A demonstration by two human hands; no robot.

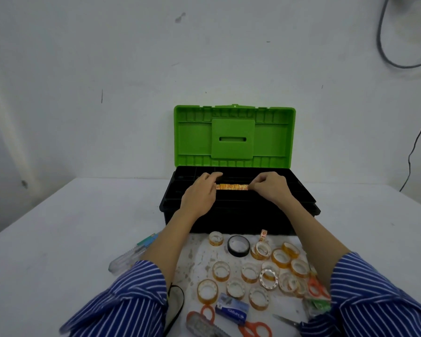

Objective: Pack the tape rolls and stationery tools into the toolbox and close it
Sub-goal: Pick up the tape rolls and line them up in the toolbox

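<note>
A black toolbox [238, 215] stands open on the table with its green lid [233, 136] upright behind it. Over its tray, my left hand [199, 194] and my right hand [270, 188] each pinch one end of a long orange-patterned stick of small tape rolls [232, 187], held level. In front of the box lie several clear and amber tape rolls [249, 272], a black tape roll [238, 245], orange-handled scissors [253, 327] and a blue staple box [232, 310].
A second pair of orange scissors [317, 287] lies at the right by a green packet [321, 305]. A clear plastic pouch [129, 257] and a green-blue item [147, 239] sit left of my forearm. A grey cutter [204, 324] lies near the front edge. A wall stands close behind.
</note>
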